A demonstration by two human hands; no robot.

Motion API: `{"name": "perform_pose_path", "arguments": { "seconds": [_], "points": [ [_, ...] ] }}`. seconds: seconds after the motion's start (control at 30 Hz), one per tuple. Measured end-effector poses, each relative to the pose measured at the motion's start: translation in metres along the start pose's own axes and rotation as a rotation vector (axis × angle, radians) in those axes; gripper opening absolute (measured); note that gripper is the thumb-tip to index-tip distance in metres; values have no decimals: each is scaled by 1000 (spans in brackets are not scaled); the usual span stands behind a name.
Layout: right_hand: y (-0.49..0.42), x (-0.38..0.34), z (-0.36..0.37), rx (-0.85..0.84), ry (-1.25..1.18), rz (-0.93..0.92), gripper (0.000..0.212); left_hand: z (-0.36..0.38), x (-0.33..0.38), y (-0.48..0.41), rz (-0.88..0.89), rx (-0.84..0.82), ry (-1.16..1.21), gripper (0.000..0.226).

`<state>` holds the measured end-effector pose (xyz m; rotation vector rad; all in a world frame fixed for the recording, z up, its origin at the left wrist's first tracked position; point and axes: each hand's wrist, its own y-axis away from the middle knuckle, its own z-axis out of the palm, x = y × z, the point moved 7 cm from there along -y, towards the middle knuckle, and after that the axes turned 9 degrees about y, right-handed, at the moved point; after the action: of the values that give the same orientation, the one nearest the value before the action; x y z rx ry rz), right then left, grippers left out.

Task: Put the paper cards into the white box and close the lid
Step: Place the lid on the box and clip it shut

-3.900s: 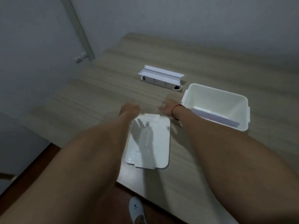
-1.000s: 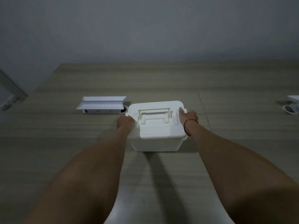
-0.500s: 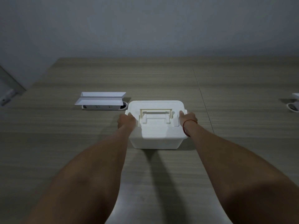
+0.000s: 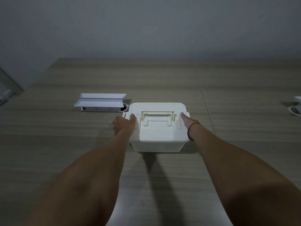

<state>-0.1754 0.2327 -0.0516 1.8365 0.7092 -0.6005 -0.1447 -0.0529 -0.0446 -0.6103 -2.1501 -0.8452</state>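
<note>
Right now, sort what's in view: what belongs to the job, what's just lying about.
Job:
white box
lid, already on
left hand
right hand

Lying about:
socket unit with raised flaps
white object at the table's right edge

White box (image 4: 156,145) lidded, left hand (image 4: 124,123), right hand (image 4: 187,122) flanking (thumbs on lid (image 4: 156,131))

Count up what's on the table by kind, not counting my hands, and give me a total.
White lidded box: 1
Pop-up socket units, flaps raised: 2, one left of the box, one cut off at the right edge
Total: 3
No paper cards show. The left hand and right hand rest at the box's sides.
</note>
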Motion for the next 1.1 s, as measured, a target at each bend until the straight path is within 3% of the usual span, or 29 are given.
{"name": "perform_pose_path", "arguments": {
  "seconds": [0.13, 0.37, 0.8, 1.1],
  "points": [
    [3, 0, -8, 168, -8, -30, 71, -10, 13, 7, 183, 136, -122, 64],
    [7, -2, -13, 333, 145, -104, 69, -3, 8, 7, 230, 75, -64, 54],
    [16, -21, -12, 405, 397, -222, 44, 6, 27, 9, 413, 75, -87, 41],
    [17, -29, -13, 459, 453, -280, 32, 5, 29, 10, 372, 85, -48, 40]
  ]
}}
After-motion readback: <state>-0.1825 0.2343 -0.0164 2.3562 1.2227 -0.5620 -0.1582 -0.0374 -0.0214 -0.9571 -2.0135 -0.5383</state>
